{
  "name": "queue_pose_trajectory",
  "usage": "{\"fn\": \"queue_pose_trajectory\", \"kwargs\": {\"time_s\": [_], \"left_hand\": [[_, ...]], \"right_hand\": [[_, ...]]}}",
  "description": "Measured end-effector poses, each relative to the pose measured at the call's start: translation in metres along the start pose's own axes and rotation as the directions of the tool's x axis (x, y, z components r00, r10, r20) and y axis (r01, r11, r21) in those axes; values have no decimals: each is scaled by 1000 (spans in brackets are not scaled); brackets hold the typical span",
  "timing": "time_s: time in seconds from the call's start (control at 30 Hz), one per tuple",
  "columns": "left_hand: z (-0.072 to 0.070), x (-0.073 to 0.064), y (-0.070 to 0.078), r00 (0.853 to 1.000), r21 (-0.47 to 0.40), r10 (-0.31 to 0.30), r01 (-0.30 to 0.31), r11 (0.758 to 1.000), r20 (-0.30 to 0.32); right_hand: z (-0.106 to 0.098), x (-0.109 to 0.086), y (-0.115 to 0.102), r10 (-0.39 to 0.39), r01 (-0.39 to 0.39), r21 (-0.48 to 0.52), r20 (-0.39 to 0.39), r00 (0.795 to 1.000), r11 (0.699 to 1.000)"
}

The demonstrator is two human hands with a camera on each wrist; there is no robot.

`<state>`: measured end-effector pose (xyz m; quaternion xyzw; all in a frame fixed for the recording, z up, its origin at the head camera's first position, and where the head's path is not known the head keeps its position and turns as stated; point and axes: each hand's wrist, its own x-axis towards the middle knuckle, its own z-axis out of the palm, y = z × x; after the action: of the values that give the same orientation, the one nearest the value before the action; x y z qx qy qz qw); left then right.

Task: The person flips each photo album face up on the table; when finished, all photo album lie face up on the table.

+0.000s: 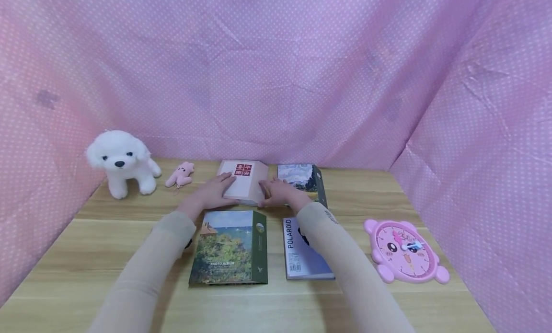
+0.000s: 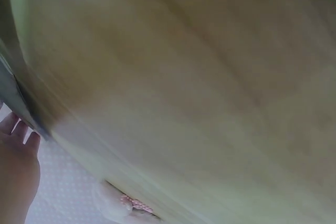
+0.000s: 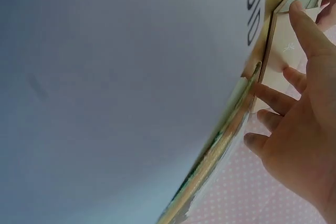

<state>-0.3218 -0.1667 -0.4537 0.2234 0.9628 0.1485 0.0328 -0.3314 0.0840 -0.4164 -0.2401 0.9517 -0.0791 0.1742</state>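
Observation:
At the back middle of the table, a pale book [image 1: 230,185] with a red block of four characters lies flat. Along its left side, my left hand [image 1: 213,191] rests on the cover, the thumb by the near edge. My right hand [image 1: 279,192] touches the spine on the other side, its fingers spread in the right wrist view. Close by that hand lies a book with a painted landscape cover [image 1: 297,174], partly covered by the arm. Only part of the left hand [image 2: 18,166] shows in the left wrist view, its fingertips at a book's edge.
Nearer the front lie a green photo album [image 1: 224,249] and a lilac POLAROID book [image 1: 304,261], the latter partly under the right forearm. A pink toy clock [image 1: 405,251] lies at right. A white plush dog [image 1: 120,165] and small pink plush toy [image 1: 180,175] are at back left.

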Motion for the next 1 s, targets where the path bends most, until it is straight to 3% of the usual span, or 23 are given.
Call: {"fn": "queue_pose_trajectory", "kwargs": {"time_s": [0.23,0.47,0.6,0.8,1.0], "left_hand": [[-1,0,0,1000,9,4,-4,1000,10],[-3,-2,0,1000,-75,-5,5,997,12],[-2,-2,-2,1000,-112,-2,3,994,9],[-2,-3,0,1000,-130,2,-2,991,5],[-6,-2,5,1000,-167,7,-5,986,12]], "right_hand": [[-2,-1,-1,2,-2,65,4,1000,998],[-1,1,4,-27,32,178,-30,999,984],[0,3,5,-69,79,182,-60,996,980],[-2,2,4,-79,88,156,-64,995,984],[-6,-5,5,-95,108,207,-72,993,972]]}}
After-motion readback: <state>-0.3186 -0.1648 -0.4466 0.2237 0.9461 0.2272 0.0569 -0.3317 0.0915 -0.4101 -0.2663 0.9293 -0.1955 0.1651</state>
